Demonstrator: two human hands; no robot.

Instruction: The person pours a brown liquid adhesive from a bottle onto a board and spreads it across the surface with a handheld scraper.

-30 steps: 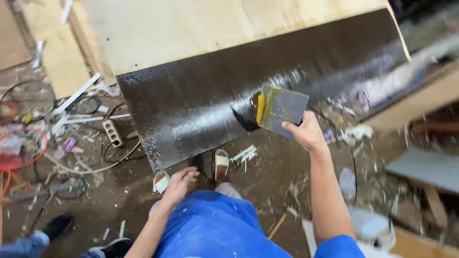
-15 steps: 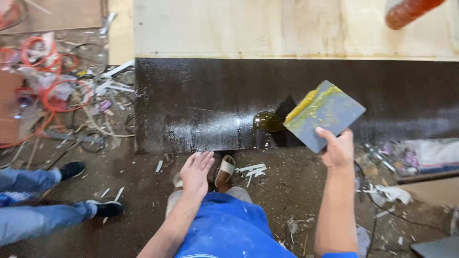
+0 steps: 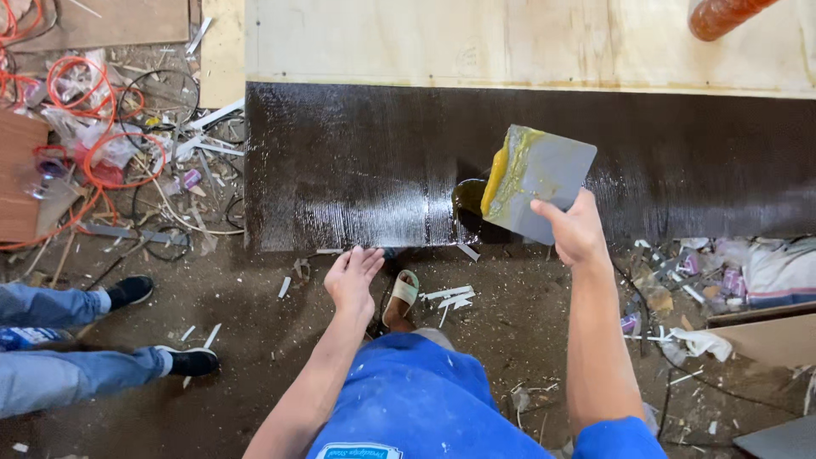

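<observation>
Spreading seems underway: right hand [image 3: 578, 229] pinches spreader [image 3: 540, 183] above glue puddle [image 3: 469, 197] on sheet [image 3: 357, 166], left hand [image 3: 353, 279] flat, fingers together; next probably needs an even drag.

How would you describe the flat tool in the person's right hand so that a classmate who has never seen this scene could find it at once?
Find the long, wet black sheet lying across the pale plywood board. Above its near edge, the right hand holds up a flat grey rectangular scraper. Thick yellow resin along its left edge sets it apart, and a small puddle lies just beside it.

Scraper [image 3: 544, 183] above sheet [image 3: 357, 161], cables [image 3: 93, 144] left
</observation>
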